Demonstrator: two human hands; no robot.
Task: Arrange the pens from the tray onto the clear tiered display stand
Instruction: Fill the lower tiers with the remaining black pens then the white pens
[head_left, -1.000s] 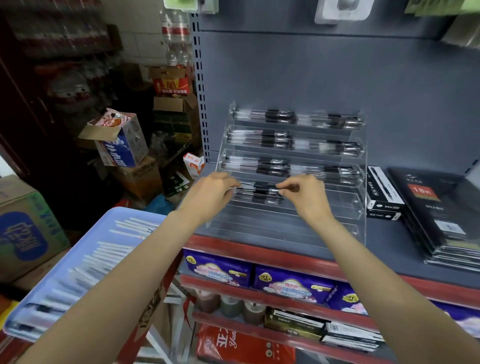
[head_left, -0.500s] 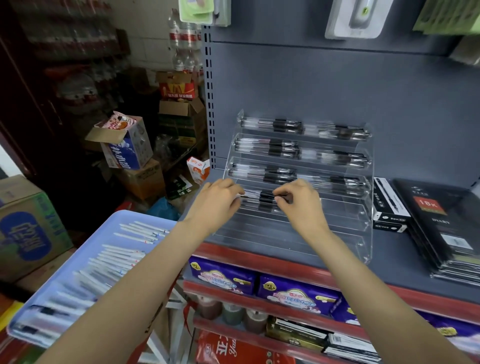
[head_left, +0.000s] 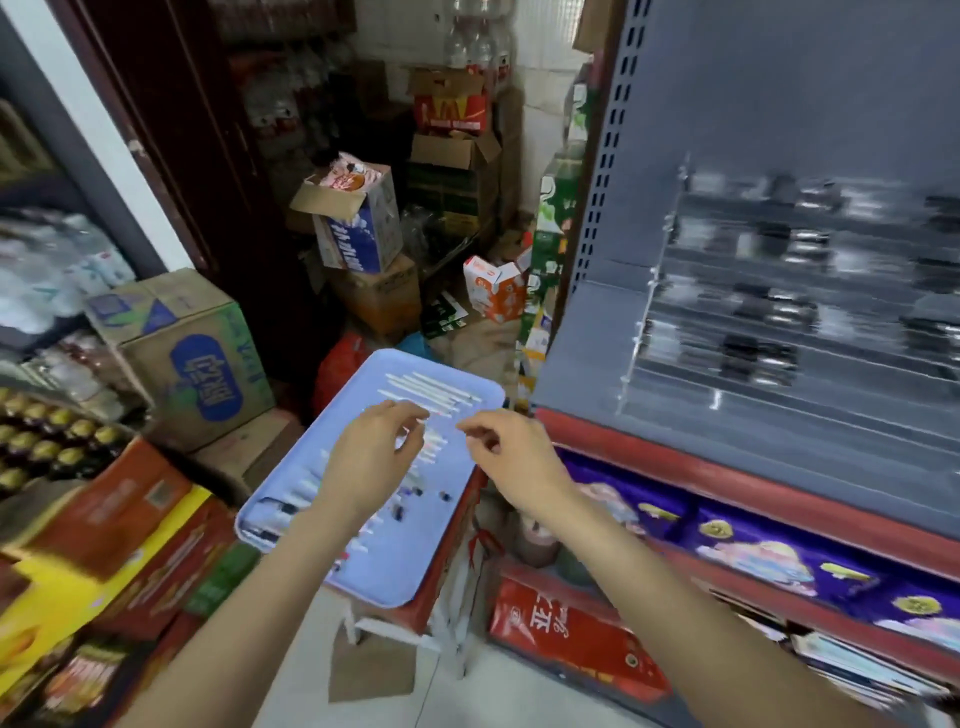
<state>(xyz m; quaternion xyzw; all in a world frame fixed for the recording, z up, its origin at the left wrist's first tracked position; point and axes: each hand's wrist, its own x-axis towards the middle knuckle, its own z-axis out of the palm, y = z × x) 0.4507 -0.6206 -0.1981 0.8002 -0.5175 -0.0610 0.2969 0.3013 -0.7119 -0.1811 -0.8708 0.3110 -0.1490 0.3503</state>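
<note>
A light blue tray (head_left: 387, 569) sits low at the centre and holds several clear pens (head_left: 434, 391) lying in rows, with more under my hands. My left hand (head_left: 371, 460) hovers over the middle of the tray, fingers loosely curled and apart, with nothing visibly in it. Beside it, over the tray's right edge, my right hand (head_left: 511, 460) has thumb and forefinger slightly apart and holds nothing. The clear tiered display stand (head_left: 779, 291) is on the grey shelf at the right. It is blurred, and dark-capped pens line its tiers.
The red-edged shelf unit (head_left: 727, 478) stands to the right, with purple packs (head_left: 753, 556) on the level below. Cardboard boxes (head_left: 192, 364) crowd the left and back. A red pack (head_left: 571, 631) lies low under the shelf.
Both hands left the stand's lower tier and moved down and left to the tray, empty. The view swung left with them, so the stand now sits at the right edge.
</note>
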